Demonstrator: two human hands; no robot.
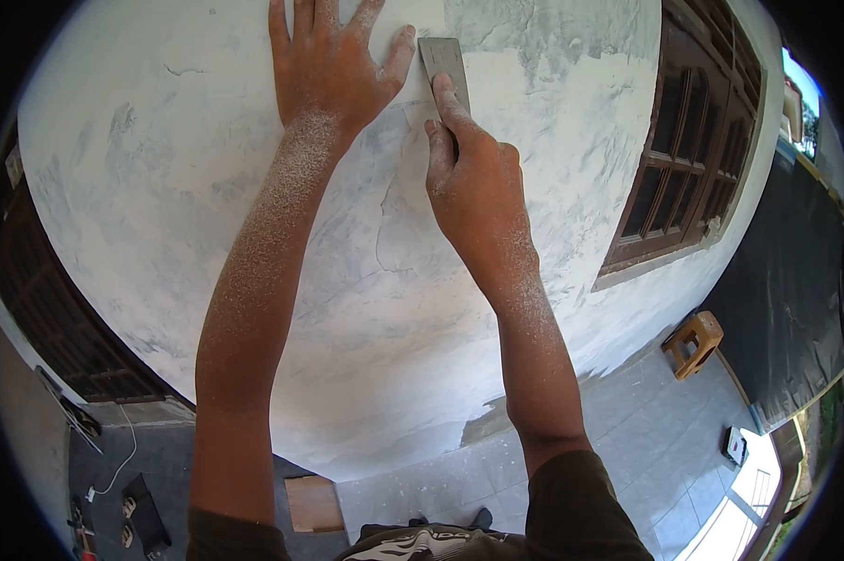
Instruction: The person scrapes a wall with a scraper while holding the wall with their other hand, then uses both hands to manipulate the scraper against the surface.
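Both hands work against a white plastered wall [207, 187], its skin streaked grey, cracked in thin lines below the hands and rough and flaking above and to the right of them. The left hand [328, 61] lies flat on the plaster with fingers spread wide, holding nothing. Just beside it, the right hand [468, 178] grips one scraper [443, 61], forefinger stretched along the blade, which lies flat against the wall next to the left thumb. Both forearms are dusted with white powder.

To the right of the right arm stands one brown wooden window [684, 159] with many small panes; a second dark frame [38, 309] shows left of the left arm, too far into the edge to make out well. Far below the hands runs a grey tiled floor [627, 439]. On it, to the right, one small wooden stool [693, 344]; below the left elbow, one brown board [311, 503]; at the lower left, a white cord [122, 458] among dark items.
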